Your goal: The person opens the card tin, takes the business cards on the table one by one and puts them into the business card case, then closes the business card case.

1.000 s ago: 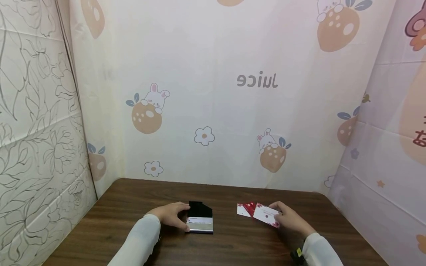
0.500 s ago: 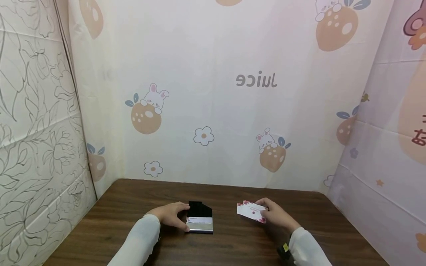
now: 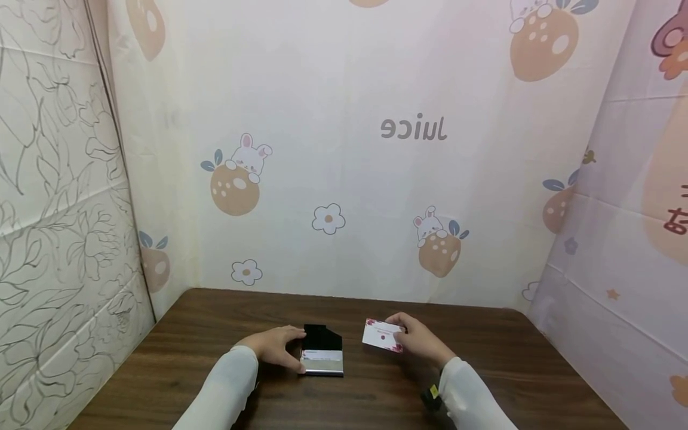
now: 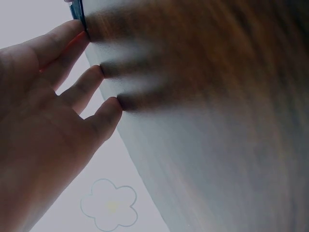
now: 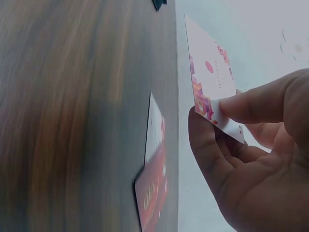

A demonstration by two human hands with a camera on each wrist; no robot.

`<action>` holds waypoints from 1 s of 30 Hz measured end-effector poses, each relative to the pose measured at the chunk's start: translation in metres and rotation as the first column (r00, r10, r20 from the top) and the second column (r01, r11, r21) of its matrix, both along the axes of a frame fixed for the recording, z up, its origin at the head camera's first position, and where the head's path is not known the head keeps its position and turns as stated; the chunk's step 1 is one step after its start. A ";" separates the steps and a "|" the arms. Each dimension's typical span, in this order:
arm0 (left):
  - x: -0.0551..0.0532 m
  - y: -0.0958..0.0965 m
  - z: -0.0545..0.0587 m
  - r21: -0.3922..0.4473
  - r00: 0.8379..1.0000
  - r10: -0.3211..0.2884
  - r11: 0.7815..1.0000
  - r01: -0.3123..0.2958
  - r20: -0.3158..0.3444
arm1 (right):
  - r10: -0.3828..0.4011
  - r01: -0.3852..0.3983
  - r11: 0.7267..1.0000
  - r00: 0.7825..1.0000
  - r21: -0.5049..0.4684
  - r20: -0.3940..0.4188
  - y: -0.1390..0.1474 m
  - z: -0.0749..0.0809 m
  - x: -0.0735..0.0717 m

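An opened business card case (image 3: 322, 363) lies on the table, its black flap (image 3: 321, 338) raised or folded toward the back. A white card shows inside above the silvery front. My left hand (image 3: 274, 346) holds the case at its left side, thumb near the front corner and a finger at the flap. Only a dark edge of the case (image 4: 78, 12) shows in the left wrist view. To its right, my right hand (image 3: 421, 341) pinches a white business card (image 5: 210, 72) with red-pink corners between thumb and fingers, above the table.
On the wooden table (image 3: 215, 388), a red card (image 5: 153, 186) overlaps a white card (image 5: 154, 128) in the right wrist view; the held card and hand hide them in the head view. A patterned cloth wall (image 3: 344, 149) stands behind the table.
My right hand has carried the white business card leftward, away from over the cards on the table and nearer to the case. My left hand and the case have stayed put.
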State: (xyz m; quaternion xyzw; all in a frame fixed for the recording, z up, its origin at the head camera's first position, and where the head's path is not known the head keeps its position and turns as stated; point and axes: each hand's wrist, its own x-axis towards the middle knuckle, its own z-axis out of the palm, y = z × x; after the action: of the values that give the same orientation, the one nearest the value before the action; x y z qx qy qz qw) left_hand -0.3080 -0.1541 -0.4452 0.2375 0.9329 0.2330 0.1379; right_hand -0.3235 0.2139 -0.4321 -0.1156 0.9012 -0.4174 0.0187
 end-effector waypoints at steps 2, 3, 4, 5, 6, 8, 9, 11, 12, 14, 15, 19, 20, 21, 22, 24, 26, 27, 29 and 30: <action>0.000 0.000 -0.001 0.002 1.000 -0.002 1.000 0.002 0.001 | 0.016 -0.016 1.000 1.000 0.002 0.002 -0.008 0.000 -0.001; 0.000 -0.001 -0.001 0.004 1.000 -0.001 1.000 0.001 0.003 | 0.025 -0.025 1.000 1.000 0.004 0.002 -0.011 0.000 -0.002; 0.000 -0.001 -0.001 0.004 1.000 -0.001 1.000 0.001 0.003 | 0.032 -0.032 0.999 0.999 0.006 0.005 -0.015 -0.001 -0.003; -0.001 -0.001 -0.001 0.004 1.000 -0.001 1.000 0.001 0.005 | 0.041 -0.041 0.999 0.999 0.010 0.005 -0.019 -0.001 -0.003; -0.001 -0.001 -0.001 0.005 1.000 -0.002 1.000 0.002 0.007 | 0.048 -0.048 0.999 0.999 0.015 0.007 -0.023 -0.001 -0.003; -0.001 -0.001 -0.001 0.005 1.000 -0.004 1.000 0.004 0.009 | 0.063 -0.063 0.998 0.998 0.025 0.009 -0.030 -0.001 -0.004; -0.001 -0.001 -0.001 0.004 1.000 -0.004 1.000 0.004 0.009 | 0.069 -0.069 0.997 0.998 0.027 0.013 -0.034 -0.001 -0.004; 0.000 -0.001 -0.001 0.007 1.000 -0.006 1.000 0.006 0.006 | 0.086 -0.087 0.996 0.996 0.025 0.018 -0.040 0.000 -0.003; 0.000 -0.001 0.000 0.009 1.000 -0.008 1.000 0.008 0.005 | 0.094 -0.094 0.995 0.995 0.024 0.019 -0.044 0.000 -0.003; 0.000 -0.001 -0.001 0.011 1.000 -0.008 1.000 0.008 0.001 | 0.111 -0.111 0.993 0.994 0.027 0.013 -0.050 0.001 -0.004; 0.000 0.000 -0.001 0.010 1.000 -0.007 1.000 0.007 -0.001 | 0.117 -0.118 0.993 0.993 0.027 0.015 -0.053 0.000 -0.003; -0.001 0.000 -0.001 0.006 1.000 -0.003 1.000 0.003 -0.004 | 0.152 -0.152 0.988 0.988 0.039 -0.005 -0.064 -0.001 -0.004; -0.001 0.000 0.000 0.005 1.000 0.000 1.000 0.000 -0.004 | 0.160 -0.159 0.987 0.987 0.037 -0.007 -0.067 -0.002 -0.005; -0.001 0.000 0.000 0.003 1.000 0.001 1.000 -0.001 -0.004 | 0.169 -0.169 0.985 0.986 0.036 -0.010 -0.070 -0.002 -0.005; -0.001 0.000 0.000 0.003 1.000 0.003 1.000 -0.003 -0.004 | 0.179 -0.178 0.983 0.984 0.032 -0.010 -0.073 -0.002 -0.006; -0.001 0.000 0.000 0.002 1.000 0.006 1.000 -0.006 -0.006 | 0.191 -0.191 0.981 0.982 0.025 -0.003 -0.078 -0.003 -0.006; -0.002 0.001 -0.001 0.003 1.000 0.010 1.000 -0.010 -0.006 | 0.202 -0.202 0.979 0.979 0.016 0.005 -0.084 -0.004 -0.006; -0.003 0.001 -0.001 0.004 1.000 0.009 1.000 -0.009 -0.007 | 0.209 -0.209 0.978 0.978 0.014 0.006 -0.086 -0.005 -0.006; -0.003 0.001 -0.001 0.008 1.000 0.007 1.000 -0.007 -0.007 | 0.219 -0.219 0.976 0.976 0.013 0.005 -0.090 -0.007 -0.006; -0.004 0.001 -0.002 0.008 1.000 0.007 1.000 -0.007 -0.007 | 0.225 -0.225 0.974 0.974 0.013 0.001 -0.092 -0.008 -0.006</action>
State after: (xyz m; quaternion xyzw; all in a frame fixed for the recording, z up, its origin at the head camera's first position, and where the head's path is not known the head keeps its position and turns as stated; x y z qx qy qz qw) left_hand -0.3119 -0.1532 -0.4471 0.2354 0.9334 0.2363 0.1327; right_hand -0.3296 0.1219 -0.4397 -0.2170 0.8850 -0.4066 0.0664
